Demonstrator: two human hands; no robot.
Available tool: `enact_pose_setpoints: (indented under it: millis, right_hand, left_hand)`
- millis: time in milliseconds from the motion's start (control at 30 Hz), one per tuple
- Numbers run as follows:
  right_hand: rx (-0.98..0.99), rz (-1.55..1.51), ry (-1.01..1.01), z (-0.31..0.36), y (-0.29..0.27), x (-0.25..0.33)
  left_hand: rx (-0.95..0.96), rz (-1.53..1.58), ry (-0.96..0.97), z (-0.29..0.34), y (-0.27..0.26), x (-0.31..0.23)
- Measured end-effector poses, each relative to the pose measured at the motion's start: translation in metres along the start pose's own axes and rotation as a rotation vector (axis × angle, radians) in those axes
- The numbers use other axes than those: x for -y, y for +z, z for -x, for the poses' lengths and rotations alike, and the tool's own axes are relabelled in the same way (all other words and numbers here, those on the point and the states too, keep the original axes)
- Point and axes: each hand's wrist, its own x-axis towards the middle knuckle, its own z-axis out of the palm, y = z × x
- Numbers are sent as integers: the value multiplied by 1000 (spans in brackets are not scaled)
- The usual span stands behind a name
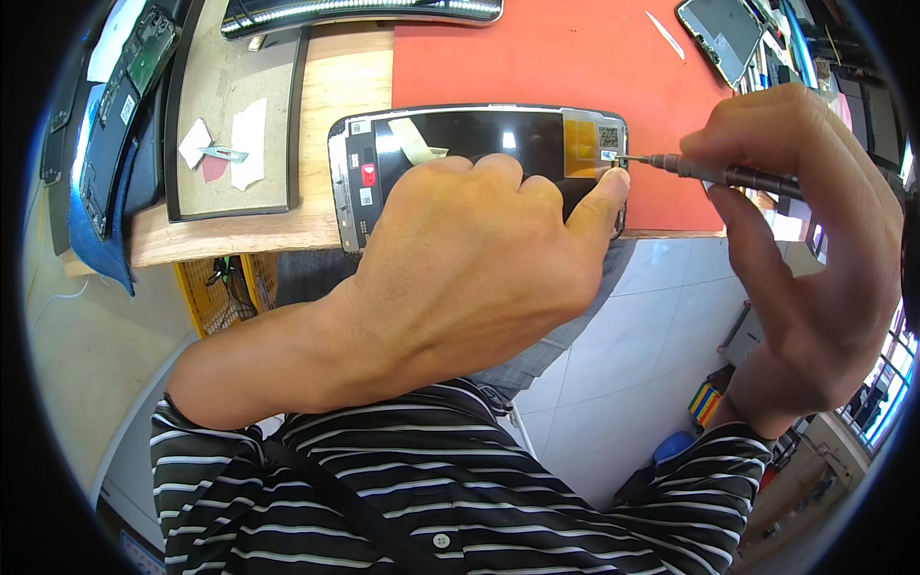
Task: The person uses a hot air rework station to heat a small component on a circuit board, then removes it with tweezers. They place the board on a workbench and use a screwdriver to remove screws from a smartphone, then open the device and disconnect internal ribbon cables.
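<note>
A phone screen assembly (517, 139) lies with its black inner side up at the table's near edge. An amber film patch (580, 144) and small labels mark its right end, and a pale tape strip (414, 140) sticks to it further left. My left hand (479, 240) lies across the assembly and holds it, thumb at the right end, other fingers curled and their tips hidden. Pinched in my right hand (805, 182) is a slim precision screwdriver (709, 172) with a dark handle. Its thin metal tip points left, at the assembly's right end by my left thumb.
An orange-red mat (537, 72) covers the table's right part. At the left stands a shallow tray (292, 125) with a blade (224, 153) and paper scraps. Another phone screen (364, 13) lies at the back; phone parts (724, 38) crowd the far right, and more (125, 110) the left.
</note>
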Motion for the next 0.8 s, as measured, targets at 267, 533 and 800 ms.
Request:
enact_pose_setpoints:
  millis: [267,533,800]
  right_hand:
    - [46,-4,-38,-8,-5,3]
    - [7,167,-131,-8,-2,3]
    - [-22,136,-52,-11,1,14]
  left_hand:
    - [-20,5,-4,1,2,0]
    - [-18,9,-5,0,2,-1]
    - [12,0,-1,0,0,0]
